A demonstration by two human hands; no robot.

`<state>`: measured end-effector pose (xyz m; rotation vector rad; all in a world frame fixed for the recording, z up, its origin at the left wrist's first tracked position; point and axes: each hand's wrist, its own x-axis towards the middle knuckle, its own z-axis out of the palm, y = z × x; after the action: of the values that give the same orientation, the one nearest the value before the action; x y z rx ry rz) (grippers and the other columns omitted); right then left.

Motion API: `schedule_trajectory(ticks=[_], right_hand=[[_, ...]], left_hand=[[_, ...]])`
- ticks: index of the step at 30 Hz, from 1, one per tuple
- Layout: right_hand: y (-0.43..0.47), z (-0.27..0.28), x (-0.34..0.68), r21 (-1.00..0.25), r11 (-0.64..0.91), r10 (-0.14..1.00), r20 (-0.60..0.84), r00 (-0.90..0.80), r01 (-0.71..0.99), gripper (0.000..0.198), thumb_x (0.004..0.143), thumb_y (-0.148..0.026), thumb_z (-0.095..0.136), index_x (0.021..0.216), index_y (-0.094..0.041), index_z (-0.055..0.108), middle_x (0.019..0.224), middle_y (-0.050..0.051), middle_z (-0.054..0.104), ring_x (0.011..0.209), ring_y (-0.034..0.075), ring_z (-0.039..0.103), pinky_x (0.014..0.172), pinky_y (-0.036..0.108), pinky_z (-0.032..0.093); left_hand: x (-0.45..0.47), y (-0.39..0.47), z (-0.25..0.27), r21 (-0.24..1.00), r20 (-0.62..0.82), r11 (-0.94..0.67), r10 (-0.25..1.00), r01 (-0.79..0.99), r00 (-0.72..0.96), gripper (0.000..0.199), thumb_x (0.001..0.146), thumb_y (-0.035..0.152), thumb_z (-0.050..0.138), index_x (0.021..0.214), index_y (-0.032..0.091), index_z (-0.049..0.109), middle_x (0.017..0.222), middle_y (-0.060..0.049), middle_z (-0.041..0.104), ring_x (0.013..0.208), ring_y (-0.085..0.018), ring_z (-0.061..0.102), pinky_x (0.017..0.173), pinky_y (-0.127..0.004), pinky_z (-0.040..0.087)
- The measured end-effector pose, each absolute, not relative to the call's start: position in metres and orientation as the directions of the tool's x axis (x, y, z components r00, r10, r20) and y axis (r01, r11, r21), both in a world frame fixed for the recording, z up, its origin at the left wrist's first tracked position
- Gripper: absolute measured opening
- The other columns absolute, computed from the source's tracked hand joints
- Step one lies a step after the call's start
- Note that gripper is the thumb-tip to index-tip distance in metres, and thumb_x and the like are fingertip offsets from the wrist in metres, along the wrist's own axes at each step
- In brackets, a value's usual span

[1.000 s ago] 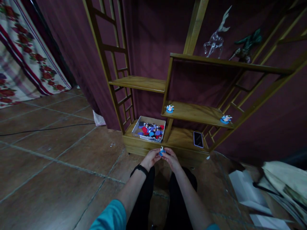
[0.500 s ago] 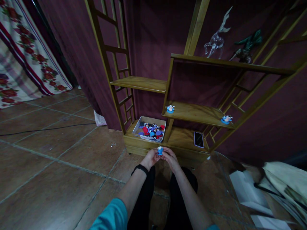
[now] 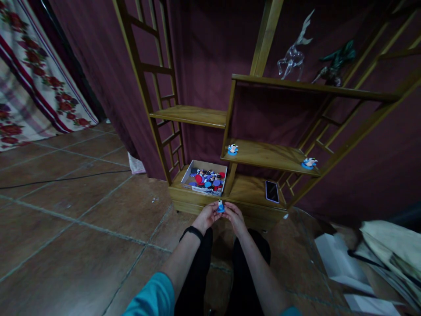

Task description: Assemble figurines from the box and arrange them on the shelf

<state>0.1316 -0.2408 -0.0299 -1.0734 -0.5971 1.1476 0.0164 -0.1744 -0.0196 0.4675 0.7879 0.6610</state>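
A small blue-and-white figurine (image 3: 220, 206) on a blue base is held upright between my two hands, in front of the shelf's lowest board. My left hand (image 3: 208, 215) grips it from the left, a black band on that wrist. From the right, the fingers of my right hand (image 3: 234, 216) close on its base. Just beyond my hands stands an open cardboard box (image 3: 224, 170) filled with red, blue, purple and black pieces. Two similar figurines are on the middle shelf, one figurine (image 3: 233, 149) at its left end and another figurine (image 3: 309, 163) at its right end.
The wooden shelf unit (image 3: 266, 154) stands against a dark red curtain. A phone (image 3: 272, 192) lies on its bottom board. Higher up are a clear deer ornament (image 3: 292, 57) and a dark green ornament (image 3: 337, 61). White boxes (image 3: 342, 263) and a cream bag (image 3: 391, 245) lie at right.
The figurine has been turned between my fingers, showing a different side. My hands stay in nearly the same place, and the view has shifted very slightly.
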Motion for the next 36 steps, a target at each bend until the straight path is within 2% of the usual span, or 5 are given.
schedule_trajectory(ticks=[6,12,19,30,36], right_hand=[[-0.2422,-0.0262,0.131,-0.897,0.029,0.929,-0.139,0.344,-0.442,0.032,0.06,-0.032,0.07,0.089,-0.019,0.065,0.092,0.005,0.068,0.084,0.02,0.063,0.076,0.034,0.049],[-0.2439,-0.0211,0.1293,-0.898,0.047,0.933,-0.117,0.34,-0.437,0.033,0.061,-0.035,0.07,0.09,-0.02,0.065,0.095,0.005,0.067,0.088,0.02,0.062,0.077,0.034,0.05],[-0.2403,-0.028,0.1318,-0.888,0.094,0.911,-0.106,0.399,-0.45,0.032,0.063,-0.039,0.069,0.087,-0.019,0.064,0.089,0.005,0.068,0.078,0.018,0.064,0.075,0.036,0.051],[-0.2406,-0.0278,0.1359,-0.863,0.065,0.875,-0.192,0.444,-0.502,0.03,0.06,-0.039,0.072,0.082,-0.02,0.064,0.081,0.004,0.069,0.067,0.016,0.064,0.064,0.03,0.052],[-0.2409,-0.0273,0.1364,-0.869,0.074,0.887,-0.167,0.431,-0.488,0.029,0.061,-0.04,0.07,0.082,-0.021,0.064,0.08,0.004,0.068,0.066,0.016,0.063,0.064,0.03,0.051]], left_hand=[[0.0144,-0.1747,-0.0187,0.646,-0.467,0.667,0.73,-0.371,0.499,0.024,0.072,0.008,0.062,0.094,0.017,0.058,0.07,-0.002,0.063,0.055,-0.009,0.059,0.058,-0.021,0.048],[0.0134,-0.1763,-0.0167,0.651,-0.493,0.658,0.746,-0.378,0.449,0.025,0.068,0.006,0.065,0.089,0.017,0.058,0.071,-0.002,0.065,0.057,-0.01,0.06,0.061,-0.023,0.049],[0.0137,-0.1749,-0.0176,0.635,-0.487,0.674,0.729,-0.377,0.481,0.017,0.07,0.007,0.062,0.085,0.015,0.059,0.067,-0.002,0.063,0.053,-0.008,0.058,0.06,-0.023,0.05],[0.0152,-0.175,-0.0183,0.596,-0.497,0.709,0.694,-0.377,0.52,0.011,0.073,0.009,0.06,0.083,0.013,0.059,0.067,-0.003,0.064,0.051,-0.007,0.058,0.059,-0.021,0.051],[0.0158,-0.1764,-0.0153,0.562,-0.509,0.738,0.665,-0.374,0.547,0.012,0.075,0.02,0.062,0.084,0.012,0.058,0.067,-0.005,0.063,0.053,-0.009,0.059,0.056,-0.021,0.051]])
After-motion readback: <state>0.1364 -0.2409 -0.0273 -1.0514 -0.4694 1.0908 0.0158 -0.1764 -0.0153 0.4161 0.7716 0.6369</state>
